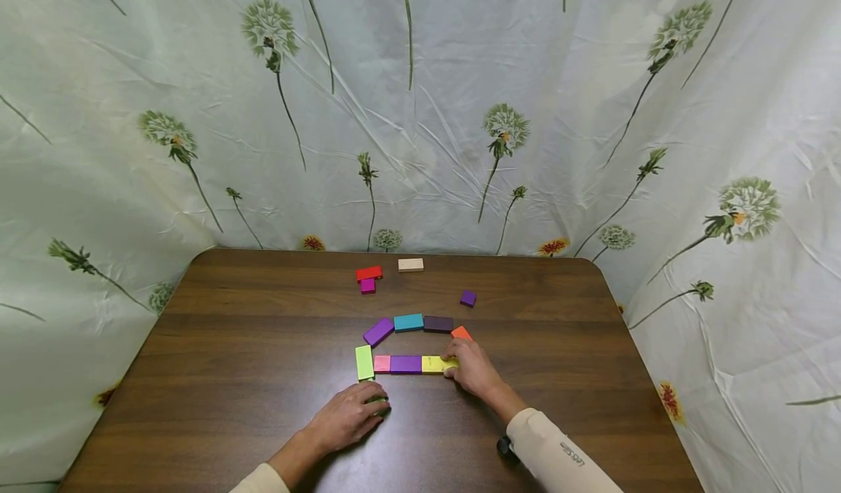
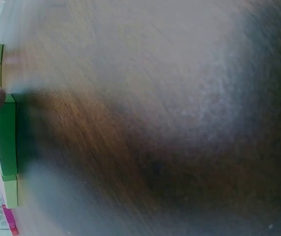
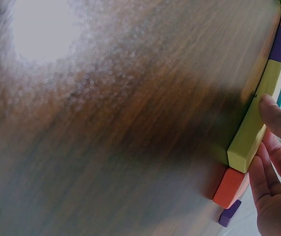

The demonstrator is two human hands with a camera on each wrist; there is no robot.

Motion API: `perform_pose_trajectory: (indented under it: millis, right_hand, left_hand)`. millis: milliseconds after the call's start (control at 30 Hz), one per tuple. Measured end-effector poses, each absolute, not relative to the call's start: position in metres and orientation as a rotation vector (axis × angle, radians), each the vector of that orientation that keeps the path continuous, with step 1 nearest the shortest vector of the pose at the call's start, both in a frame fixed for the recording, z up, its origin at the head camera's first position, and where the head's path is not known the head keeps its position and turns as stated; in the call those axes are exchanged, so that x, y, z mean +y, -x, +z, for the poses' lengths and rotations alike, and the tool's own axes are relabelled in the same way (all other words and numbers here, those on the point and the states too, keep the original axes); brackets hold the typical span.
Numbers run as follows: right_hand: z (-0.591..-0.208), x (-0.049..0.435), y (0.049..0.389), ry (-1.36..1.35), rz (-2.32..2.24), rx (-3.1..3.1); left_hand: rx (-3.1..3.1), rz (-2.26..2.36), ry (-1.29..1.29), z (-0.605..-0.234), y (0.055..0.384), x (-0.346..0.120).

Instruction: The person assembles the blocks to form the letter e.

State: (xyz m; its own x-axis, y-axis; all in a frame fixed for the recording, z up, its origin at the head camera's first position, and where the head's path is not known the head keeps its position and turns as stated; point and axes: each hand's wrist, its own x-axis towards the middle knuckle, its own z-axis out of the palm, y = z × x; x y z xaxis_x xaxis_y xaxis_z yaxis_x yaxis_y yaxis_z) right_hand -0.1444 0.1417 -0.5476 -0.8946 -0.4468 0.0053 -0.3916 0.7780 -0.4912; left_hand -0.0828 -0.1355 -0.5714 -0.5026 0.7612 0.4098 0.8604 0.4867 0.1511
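L hand is gripping green block, fingers curled, lower ctr of head view. R hand is pinching yellow block btwn thumb & fingers, lower ctr-right; orange block is lying nearby.

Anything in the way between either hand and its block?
Nothing visible. The right hand pinches the yellow block directly, and the left hand holds the green block with nothing seen wedged between.
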Motion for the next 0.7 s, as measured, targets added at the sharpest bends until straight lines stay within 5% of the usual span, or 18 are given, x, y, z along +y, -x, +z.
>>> perform_pose_trajectory:
  millis: [467, 700]
  right_hand:
    - [-0.548, 0.143, 0.148, 0.664, -0.752, 2.861]
    - [-0.547, 0.141, 0.145, 0.633, -0.783, 2.821]
  left_hand:
    - [-2.434, -0.491, 1.292, -0.568, 0.094, -0.137]
    - [-2.418, -0.677, 1.053, -0.549, 0.144, -0.152]
